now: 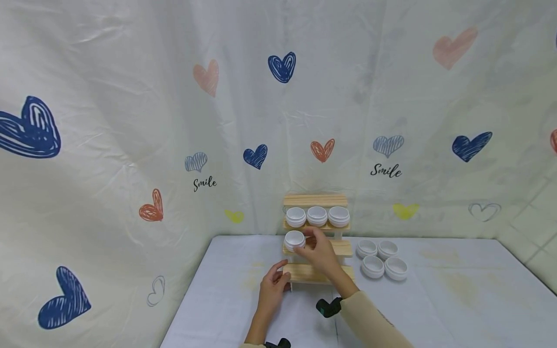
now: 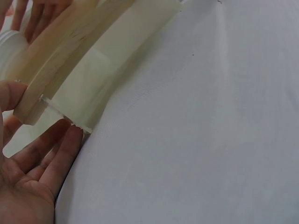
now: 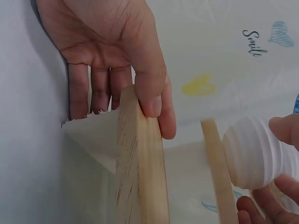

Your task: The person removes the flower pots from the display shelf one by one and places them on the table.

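Note:
A stepped wooden display rack [image 1: 311, 274] stands at the back of the table. My left hand [image 1: 271, 292] grips the left end of its lowest step; in the right wrist view the thumb lies on the plank [image 3: 153, 182] with the other fingers around its end. My right hand [image 1: 321, 251] holds a small white ramekin [image 1: 294, 240] with ribbed sides [image 3: 250, 151] between thumb and fingers, at the left end of the second step from the bottom. Three like ramekins [image 1: 316, 216] sit in a row on the step above.
Several more white ramekins [image 1: 373, 267] are grouped on the table right of the rack. The rack's top step [image 1: 315, 200] is bare wood. A white cloth covers the table [image 1: 435, 299], and a heart-printed curtain [image 1: 330, 96] hangs close behind.

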`<action>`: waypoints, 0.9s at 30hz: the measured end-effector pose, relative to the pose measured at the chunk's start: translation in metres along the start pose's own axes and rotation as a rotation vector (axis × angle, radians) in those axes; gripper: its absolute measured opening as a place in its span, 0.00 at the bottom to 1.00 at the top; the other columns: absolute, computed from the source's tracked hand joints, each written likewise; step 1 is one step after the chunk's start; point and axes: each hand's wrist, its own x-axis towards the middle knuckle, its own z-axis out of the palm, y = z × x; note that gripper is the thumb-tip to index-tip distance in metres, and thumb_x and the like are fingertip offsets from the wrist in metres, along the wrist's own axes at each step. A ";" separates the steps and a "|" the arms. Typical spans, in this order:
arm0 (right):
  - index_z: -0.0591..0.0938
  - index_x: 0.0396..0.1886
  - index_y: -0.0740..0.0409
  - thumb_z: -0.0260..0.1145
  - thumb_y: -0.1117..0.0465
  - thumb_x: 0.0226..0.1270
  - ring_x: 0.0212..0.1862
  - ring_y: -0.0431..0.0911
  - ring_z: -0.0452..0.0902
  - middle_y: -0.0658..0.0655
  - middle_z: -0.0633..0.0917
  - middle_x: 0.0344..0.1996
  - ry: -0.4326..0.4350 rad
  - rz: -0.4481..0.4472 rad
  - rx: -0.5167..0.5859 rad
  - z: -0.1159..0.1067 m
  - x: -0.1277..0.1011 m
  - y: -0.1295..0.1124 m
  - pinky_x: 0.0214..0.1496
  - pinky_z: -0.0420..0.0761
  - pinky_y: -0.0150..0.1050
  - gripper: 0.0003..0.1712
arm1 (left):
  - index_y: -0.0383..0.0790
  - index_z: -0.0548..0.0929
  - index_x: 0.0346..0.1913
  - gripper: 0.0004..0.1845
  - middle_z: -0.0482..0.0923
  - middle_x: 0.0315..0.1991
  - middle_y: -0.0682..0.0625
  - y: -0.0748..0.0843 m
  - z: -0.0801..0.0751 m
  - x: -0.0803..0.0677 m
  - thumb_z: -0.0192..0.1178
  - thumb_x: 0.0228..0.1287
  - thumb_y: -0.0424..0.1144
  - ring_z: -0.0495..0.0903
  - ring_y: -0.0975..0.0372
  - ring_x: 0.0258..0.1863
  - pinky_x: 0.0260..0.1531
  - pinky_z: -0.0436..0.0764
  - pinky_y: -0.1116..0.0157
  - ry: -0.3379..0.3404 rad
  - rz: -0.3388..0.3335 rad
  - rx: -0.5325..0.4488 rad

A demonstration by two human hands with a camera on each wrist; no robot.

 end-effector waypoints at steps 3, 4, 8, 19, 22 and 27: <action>0.78 0.61 0.59 0.80 0.62 0.57 0.52 0.53 0.80 0.60 0.83 0.56 0.000 0.009 0.000 0.002 0.000 -0.002 0.56 0.81 0.46 0.33 | 0.43 0.78 0.68 0.23 0.87 0.46 0.40 0.000 0.000 0.000 0.62 0.72 0.37 0.88 0.61 0.39 0.40 0.89 0.62 -0.003 -0.002 0.000; 0.78 0.61 0.59 0.79 0.62 0.56 0.52 0.53 0.80 0.60 0.83 0.56 0.000 0.014 0.002 0.003 0.000 -0.003 0.55 0.81 0.45 0.33 | 0.43 0.78 0.68 0.23 0.87 0.46 0.40 -0.001 -0.001 0.000 0.62 0.72 0.38 0.88 0.62 0.39 0.40 0.89 0.62 -0.004 -0.003 0.003; 0.78 0.62 0.60 0.80 0.63 0.56 0.52 0.52 0.80 0.60 0.83 0.56 0.003 0.029 0.007 0.005 -0.001 -0.002 0.52 0.81 0.40 0.33 | 0.45 0.79 0.67 0.22 0.87 0.46 0.41 -0.001 -0.001 0.001 0.62 0.72 0.39 0.87 0.62 0.39 0.40 0.89 0.64 -0.007 -0.007 0.020; 0.78 0.60 0.61 0.81 0.63 0.53 0.53 0.53 0.79 0.61 0.84 0.53 0.025 0.017 -0.007 0.010 -0.003 -0.004 0.53 0.79 0.42 0.34 | 0.48 0.80 0.66 0.21 0.87 0.45 0.43 -0.002 -0.001 0.002 0.63 0.72 0.41 0.88 0.58 0.40 0.39 0.88 0.68 0.002 -0.033 0.031; 0.78 0.60 0.60 0.81 0.63 0.53 0.52 0.52 0.79 0.60 0.84 0.52 0.028 0.028 -0.022 0.011 -0.003 -0.004 0.52 0.79 0.42 0.34 | 0.48 0.80 0.66 0.21 0.87 0.45 0.43 -0.003 -0.002 0.002 0.63 0.72 0.41 0.88 0.57 0.41 0.39 0.88 0.68 0.000 -0.033 0.031; 0.78 0.60 0.59 0.81 0.63 0.53 0.53 0.52 0.79 0.59 0.84 0.52 0.028 0.037 -0.023 0.011 -0.003 -0.005 0.56 0.78 0.45 0.34 | 0.49 0.80 0.66 0.21 0.87 0.46 0.43 -0.003 -0.002 0.003 0.63 0.72 0.42 0.88 0.57 0.42 0.39 0.88 0.68 -0.004 -0.038 0.029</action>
